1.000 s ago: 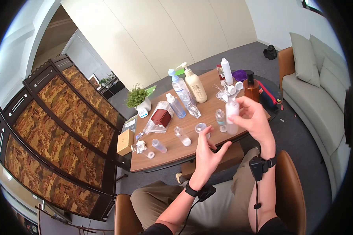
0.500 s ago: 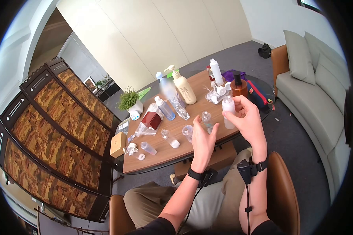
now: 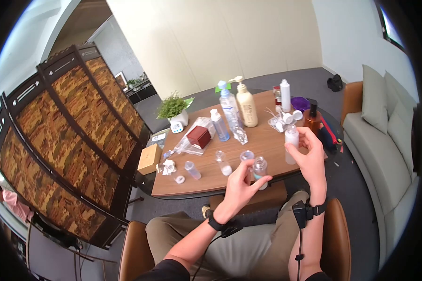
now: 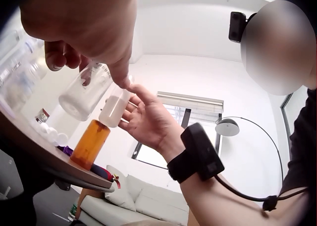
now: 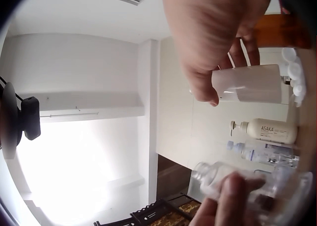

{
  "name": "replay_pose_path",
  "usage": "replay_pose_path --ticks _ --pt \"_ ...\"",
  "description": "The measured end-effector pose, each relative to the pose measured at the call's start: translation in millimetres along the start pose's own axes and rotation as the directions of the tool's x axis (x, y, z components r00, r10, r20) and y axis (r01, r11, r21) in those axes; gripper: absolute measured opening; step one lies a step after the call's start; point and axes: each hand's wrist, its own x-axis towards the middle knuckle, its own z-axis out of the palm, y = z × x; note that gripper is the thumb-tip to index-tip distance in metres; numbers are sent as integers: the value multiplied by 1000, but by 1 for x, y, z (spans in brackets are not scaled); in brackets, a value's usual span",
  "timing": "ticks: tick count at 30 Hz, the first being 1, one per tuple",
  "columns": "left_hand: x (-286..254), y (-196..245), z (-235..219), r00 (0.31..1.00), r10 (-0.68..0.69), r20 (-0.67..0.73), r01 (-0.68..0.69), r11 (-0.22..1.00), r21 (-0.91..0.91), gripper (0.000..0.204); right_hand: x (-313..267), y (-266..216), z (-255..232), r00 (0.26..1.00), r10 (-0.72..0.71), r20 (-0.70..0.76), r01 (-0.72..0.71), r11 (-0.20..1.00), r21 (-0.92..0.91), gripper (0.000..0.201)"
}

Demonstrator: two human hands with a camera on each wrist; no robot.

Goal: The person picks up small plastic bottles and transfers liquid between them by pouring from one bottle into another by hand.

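Note:
My left hand (image 3: 239, 189) pinches a small clear bottle (image 3: 259, 169) between thumb and fingers, near the table's front edge. Its neck is uncapped, and a pale teal patch shows low on it. My right hand (image 3: 312, 157) holds a translucent bottle (image 3: 291, 143) by its side, upright and also without a cap. Whitish liquid stands inside this bottle (image 5: 247, 84). The clear bottle (image 4: 81, 94) and the right hand's bottle are apart in the head view. Just left of the clear bottle, a clear jar (image 3: 246, 155) stands on the table.
A clear bottle with white contents (image 3: 224, 164), a small clear container (image 3: 192, 170) and crumpled tissue (image 3: 169, 166) lie left. Behind are pump bottles (image 3: 246, 110), a blue bottle (image 3: 220, 126) and a dark red box (image 3: 199, 137). White caps (image 3: 284, 121) and an amber bottle (image 3: 312, 122) stand right.
My left hand has taken hold of the small clear bottle and drawn it off its spot toward me. The right hand still holds the translucent bottle. The head view has shifted.

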Motion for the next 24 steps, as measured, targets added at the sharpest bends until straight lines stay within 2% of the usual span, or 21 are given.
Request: replay_pose_path --ticks 3,5,7,8,9,11,13,15,18,20,21,24 --pt "-12 -12 -53 1000 -18 1 18 995 -101 56 -4 -9 21 998 -56 12 57 998 -13 38" --pt "-23 -26 -82 997 -67 -34 60 985 -161 56 -7 -20 37 995 -66 75 68 998 -17 39" --pt "-33 -36 -111 995 -90 -51 77 975 -207 59 -10 -34 58 988 -65 140 56 996 66 42" --pt "-41 -42 -125 992 -108 -68 91 970 -224 58 -11 -41 69 982 -23 185 -2 991 135 46" --pt "-45 -49 -133 989 -118 -89 94 968 -233 58 -10 -50 81 978 -27 208 1 992 126 46" --pt "-54 -65 -145 954 -67 -291 -27 951 -308 54 -7 -67 107 949 -41 312 -12 986 166 46" --pt "-59 -73 -161 948 -98 -303 -7 946 -325 53 -3 -79 134 937 -83 338 35 989 144 44" --pt "-58 -75 -173 941 -99 -322 -8 949 -314 51 -1 -90 155 888 -141 437 136 990 43 42" --pt "-60 -73 -182 935 -103 -340 -32 929 -369 48 -19 -97 176 864 -201 462 223 975 6 40" --pt "-67 -75 -198 919 -129 -374 -27 923 -384 46 -22 -94 199 834 -264 485 277 960 45 40" --pt "-64 -73 -197 930 -71 -362 -45 952 -302 47 -26 -92 204 827 -269 494 272 960 68 40" --pt "-66 -73 -203 954 -58 -295 -2 980 -197 47 -42 -85 194 813 -223 539 275 961 -17 43"
